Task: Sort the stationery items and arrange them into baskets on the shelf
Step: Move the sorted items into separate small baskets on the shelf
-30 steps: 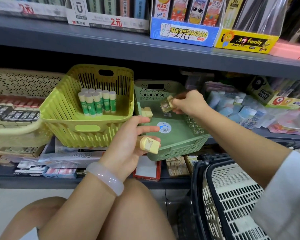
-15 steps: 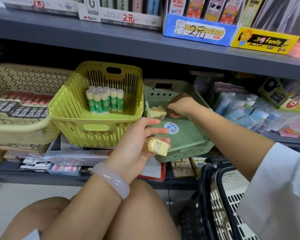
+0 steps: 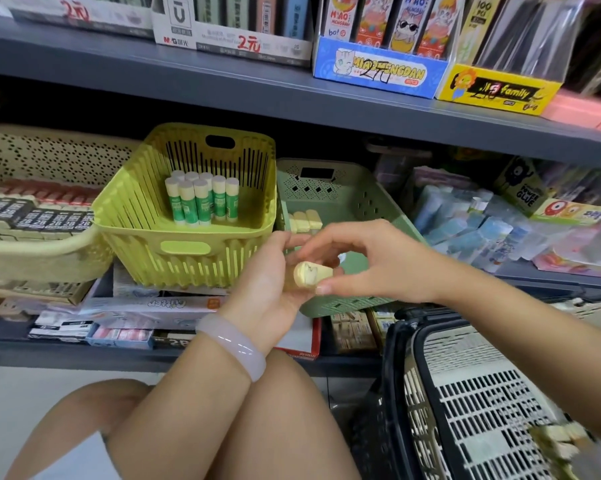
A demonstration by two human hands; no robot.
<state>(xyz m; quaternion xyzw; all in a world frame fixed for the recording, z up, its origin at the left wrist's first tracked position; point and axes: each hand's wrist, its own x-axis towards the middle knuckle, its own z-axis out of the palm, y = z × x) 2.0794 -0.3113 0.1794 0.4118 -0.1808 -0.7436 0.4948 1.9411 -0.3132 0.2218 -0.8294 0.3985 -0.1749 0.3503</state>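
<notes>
A small pale yellow stationery piece [image 3: 313, 273] lies in my left hand [image 3: 268, 271], held in front of the sage green basket [image 3: 361, 202] on the shelf. My right hand [image 3: 375, 258] meets it from the right and pinches the same piece between thumb and fingers. Inside the green basket, a short row of matching yellow pieces [image 3: 306, 221] stands against its left wall. Part of the basket floor is hidden behind my hands.
A lime basket [image 3: 184, 247] with several glue sticks [image 3: 202, 199] stands left of the green one, and a beige basket [image 3: 32, 251] of pencil boxes is further left. A black shopping basket [image 3: 413, 375] sits at lower right. The upper shelf [image 3: 292, 95] overhangs the baskets.
My right hand set a yellow piece beside the others in the green basket, then drew back to my left hand and took hold of the piece there.
</notes>
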